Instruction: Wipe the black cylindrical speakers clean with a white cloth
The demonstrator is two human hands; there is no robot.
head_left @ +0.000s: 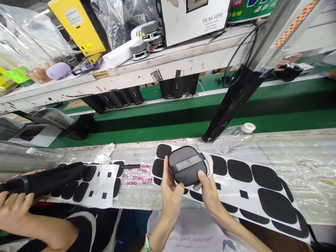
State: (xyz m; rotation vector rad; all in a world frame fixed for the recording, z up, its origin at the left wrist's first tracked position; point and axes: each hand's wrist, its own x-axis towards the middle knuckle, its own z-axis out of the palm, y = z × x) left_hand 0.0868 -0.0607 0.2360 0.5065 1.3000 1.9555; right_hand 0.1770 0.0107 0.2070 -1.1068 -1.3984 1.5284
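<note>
A dark grey, rounded-square portable speaker (187, 174) with a flat strap across its face is held up over the workbench. My left hand (170, 194) grips its left and lower edge, thumb at the bottom. My right hand (208, 192) closes on its lower right side, thumb on the face. A pale cloth (209, 163) sticks out between the speaker and my right hand; its far part is hidden. Beneath my hands lies a white sheet (253, 203) bearing black rounded-square stickers and small black squares.
At left, another person's hand (18, 203) holds a long black cylindrical item (52, 177) over a second sticker sheet (105, 182). A clear plastic bottle (233, 138) lies by the black post (228, 101). Behind runs a green conveyor (157, 120), under a shelf (126, 75) carrying boxes and speaker drivers.
</note>
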